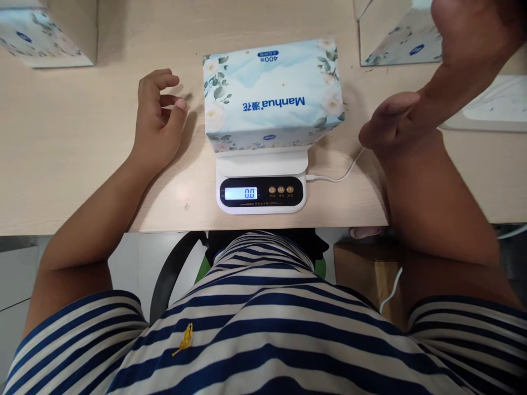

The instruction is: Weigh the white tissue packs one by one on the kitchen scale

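A tissue pack [274, 93] in pale blue with flowers, printed "Manhua" and upside down to me, rests on a white kitchen scale [263, 163]. The lit display of the scale [241, 193] reads 0.0. Left of the pack, my left hand [162, 115] hovers over the table with loosely bent fingers, apart from the pack and holding nothing. My right hand [411, 118] is raised to the right of the pack, apart from it. Its shape is blurred and stretched toward the upper right corner, so its fingers do not show clearly.
Similar packs stand at the far left [45, 33] and far right [399, 38] of the table [164, 211]. A white cable [337, 179] runs from the scale's right side. At the right edge lies a white object [496, 104]. A cardboard box [366, 269] is below the table.
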Available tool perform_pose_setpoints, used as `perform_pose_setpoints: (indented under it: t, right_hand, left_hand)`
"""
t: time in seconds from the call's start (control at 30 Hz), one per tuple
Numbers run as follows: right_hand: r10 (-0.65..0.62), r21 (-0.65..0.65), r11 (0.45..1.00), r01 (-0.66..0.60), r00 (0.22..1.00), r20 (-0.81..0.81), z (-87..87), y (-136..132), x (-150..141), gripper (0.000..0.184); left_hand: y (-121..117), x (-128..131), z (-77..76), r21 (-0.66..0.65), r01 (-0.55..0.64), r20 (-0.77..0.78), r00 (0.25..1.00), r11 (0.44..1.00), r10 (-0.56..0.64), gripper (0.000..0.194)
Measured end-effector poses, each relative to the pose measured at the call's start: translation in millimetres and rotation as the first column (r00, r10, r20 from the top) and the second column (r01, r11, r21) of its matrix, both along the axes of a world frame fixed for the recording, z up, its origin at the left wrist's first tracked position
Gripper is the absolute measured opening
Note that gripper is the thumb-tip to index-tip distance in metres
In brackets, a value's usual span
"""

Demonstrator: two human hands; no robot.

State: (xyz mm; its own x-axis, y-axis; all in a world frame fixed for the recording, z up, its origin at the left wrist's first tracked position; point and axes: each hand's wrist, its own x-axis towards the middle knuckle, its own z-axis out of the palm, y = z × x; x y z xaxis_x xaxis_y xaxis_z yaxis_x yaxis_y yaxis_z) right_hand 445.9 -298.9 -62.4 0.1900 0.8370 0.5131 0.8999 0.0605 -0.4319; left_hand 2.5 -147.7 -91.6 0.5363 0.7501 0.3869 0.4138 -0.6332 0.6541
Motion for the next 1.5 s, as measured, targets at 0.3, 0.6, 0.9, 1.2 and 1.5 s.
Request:
perform_pose_setpoints:
  t: [0.3, 0.6, 0.9, 1.2, 1.5]
  right_hand:
    - [-0.316, -0.103, 0.908, 0.406, 0.825, 0.469, 3.7, -12.3, -6.5, 0.124]
    - [-0.130, 0.076, 0.991, 0.114, 0.955, 0.268, 17.5, -4.1, -24.9, 0.126]
    - [0.045, 0.241, 0.968, -0.074, 0.991, 0.123, 29.9, -13.1, -47.0, 0.114]
    - [0.591, -0.205, 0.794, -0.572, 0.805, 0.042, 94.1, -8.1, -114.1, 0.083]
    - [0.738, -0.577, 0.623, -0.528, 0.642, 0.210, 110.2, 56.6, -159.6, 0.106]
  left_hand:
    - [4.3, -0.5, -11.8, 0.049, 0.027, 0.086, 0.996, 0.998, -0.031, 0.073]
    - [2.6, -2.9, -1.5, 0.012, 0.047, 0.000, 0.999, 0.999, -0.047, 0.085]
    - [-4.6, 1.3, 4.4, 0.003, -0.035, -0.056, 0.998, 0.999, 0.035, 0.064]
    - [-1.1, -1.0, -0.7, 0.025, -0.096, 0.070, 0.993, 0.995, 0.094, 0.047]
    - [-2.5, -6.8, 12.0, -0.071, -0.165, 0.029, 0.985, 0.984, 0.168, 0.052]
